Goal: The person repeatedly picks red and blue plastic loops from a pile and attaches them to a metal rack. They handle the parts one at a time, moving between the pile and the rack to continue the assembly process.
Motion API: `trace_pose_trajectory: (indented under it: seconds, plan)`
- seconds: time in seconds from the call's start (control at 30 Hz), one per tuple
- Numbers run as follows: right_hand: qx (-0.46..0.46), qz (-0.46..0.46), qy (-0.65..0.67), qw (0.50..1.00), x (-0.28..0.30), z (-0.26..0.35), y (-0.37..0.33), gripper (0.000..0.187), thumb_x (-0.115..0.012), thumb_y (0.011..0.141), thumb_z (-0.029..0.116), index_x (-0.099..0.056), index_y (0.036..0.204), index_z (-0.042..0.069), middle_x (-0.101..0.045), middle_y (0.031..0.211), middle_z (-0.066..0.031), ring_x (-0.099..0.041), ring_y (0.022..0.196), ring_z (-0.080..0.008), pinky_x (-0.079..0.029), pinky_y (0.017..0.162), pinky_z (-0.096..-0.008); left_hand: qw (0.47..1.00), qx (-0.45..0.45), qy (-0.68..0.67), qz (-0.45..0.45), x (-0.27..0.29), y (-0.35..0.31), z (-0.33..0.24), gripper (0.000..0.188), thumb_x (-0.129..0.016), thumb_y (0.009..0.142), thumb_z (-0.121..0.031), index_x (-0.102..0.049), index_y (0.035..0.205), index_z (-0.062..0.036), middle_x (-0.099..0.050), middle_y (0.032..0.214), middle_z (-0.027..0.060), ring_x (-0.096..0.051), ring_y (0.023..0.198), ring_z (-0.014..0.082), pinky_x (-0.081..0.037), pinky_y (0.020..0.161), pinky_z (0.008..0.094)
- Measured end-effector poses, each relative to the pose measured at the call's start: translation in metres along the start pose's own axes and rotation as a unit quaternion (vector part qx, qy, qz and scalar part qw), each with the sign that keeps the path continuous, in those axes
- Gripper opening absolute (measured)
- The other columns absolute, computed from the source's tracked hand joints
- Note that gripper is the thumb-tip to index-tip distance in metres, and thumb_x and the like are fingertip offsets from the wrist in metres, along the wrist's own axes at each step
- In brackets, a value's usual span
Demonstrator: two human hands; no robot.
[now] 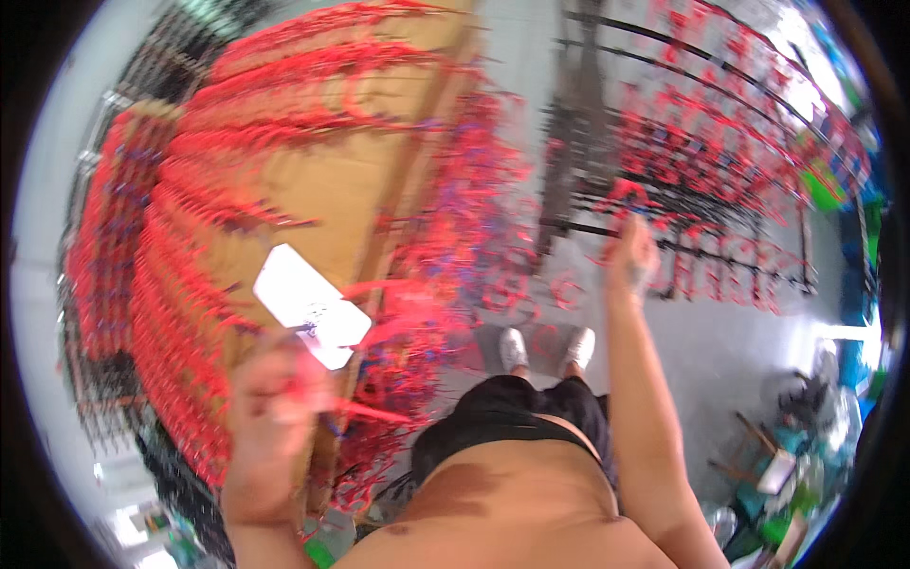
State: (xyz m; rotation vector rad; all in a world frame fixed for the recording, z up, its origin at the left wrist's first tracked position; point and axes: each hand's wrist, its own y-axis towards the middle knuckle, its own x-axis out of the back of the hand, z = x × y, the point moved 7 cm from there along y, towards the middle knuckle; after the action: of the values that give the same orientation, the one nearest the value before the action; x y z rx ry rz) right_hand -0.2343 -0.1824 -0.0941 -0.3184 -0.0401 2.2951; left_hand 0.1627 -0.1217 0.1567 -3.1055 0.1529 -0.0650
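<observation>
My left hand (pixel 275 394), smeared by motion, is closed at the edge of a tan table (pixel 318 180). A red wire (pixel 374 412) runs out of its fingers. Just beyond it is a white tag (pixel 308 299) with dark print, and whether it hangs from that wire I cannot tell. Out to the right, my raised right hand (pixel 633 254) is closed, fingertips together. A red wire loop (pixel 626 194) shows at those fingertips, in front of a black rack (pixel 592 228).
Rows of red wires (pixel 204 190) lie across the table, and a dense red and blue tangle (pixel 455 237) hangs over its right side. More red loops (pixel 678 142) hang on the rack. My white shoes (pixel 513 349) stand on the grey floor. Bags and clutter (pixel 796 474) lie lower right.
</observation>
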Motion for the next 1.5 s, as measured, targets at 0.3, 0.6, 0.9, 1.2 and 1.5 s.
trace_pose_trajectory:
  seconds: [0.3, 0.6, 0.9, 1.2, 1.5]
  plan:
    - [-0.050, 0.667, -0.153, 0.728, -0.067, 0.167, -0.194, 0.036, -0.068, 0.081, 0.031, -0.061, 0.100, 0.001, -0.064, 0.079, -0.0110, -0.064, 0.071, -0.0287, -0.049, 0.065, -0.0358, 0.833, -0.169, 0.113, 0.514, -0.129, 0.030, -0.006, 0.017, -0.071, 0.078, -0.021, -0.065, 0.081, -0.0045, -0.059, 0.084, 0.0085, -0.060, 0.074, 0.0252, -0.048, 0.061, 0.0307]
    - [0.160, 0.029, -0.157, 0.974, 0.068, 0.118, -0.019, 0.038, -0.041, 0.098, 0.023, -0.045, 0.130, 0.004, -0.051, 0.087, 0.0004, -0.043, 0.062, -0.0043, -0.042, 0.056, -0.0195, 0.765, -0.122, 0.610, -0.165, 0.127, 0.180, 0.000, 0.048, -0.060, 0.086, -0.039, -0.052, 0.112, -0.0005, -0.055, 0.104, 0.0120, -0.056, 0.089, 0.0216, -0.046, 0.076, 0.0345]
    - [-0.121, -0.011, -0.171, 0.978, 0.063, 0.062, 0.012, 0.038, -0.048, 0.092, 0.034, -0.060, 0.102, -0.001, -0.046, 0.060, -0.0002, -0.042, 0.044, -0.0096, -0.038, 0.040, -0.0274, 0.735, -0.039, 0.665, -0.123, 0.153, 0.206, 0.024, 0.040, -0.054, 0.089, -0.038, -0.059, 0.094, 0.0011, -0.060, 0.091, 0.0098, -0.057, 0.080, 0.0212, -0.044, 0.072, 0.0340]
    - [-0.075, -0.053, -0.058, 0.994, 0.072, 0.049, 0.020, 0.037, -0.058, 0.088, 0.034, -0.057, 0.067, 0.002, -0.043, 0.054, 0.0038, -0.035, 0.047, -0.0045, -0.026, 0.042, -0.0230, 0.930, -0.123, 0.227, -0.260, 0.170, 0.169, -0.006, 0.032, -0.051, 0.093, -0.031, -0.059, 0.106, -0.0031, -0.060, 0.101, 0.0028, -0.055, 0.091, 0.0160, -0.041, 0.085, 0.0292]
    - [0.050, -0.009, -0.239, 0.970, 0.069, 0.052, 0.031, 0.028, -0.061, 0.089, 0.023, -0.063, 0.107, 0.002, -0.063, 0.090, -0.0034, -0.055, 0.078, -0.0090, -0.046, 0.068, -0.0244, 0.971, -0.149, 0.168, 0.085, -0.005, 0.056, -0.019, 0.022, -0.066, 0.081, -0.024, -0.063, 0.096, -0.0085, -0.059, 0.086, 0.0057, -0.056, 0.079, 0.0210, -0.048, 0.071, 0.0321]
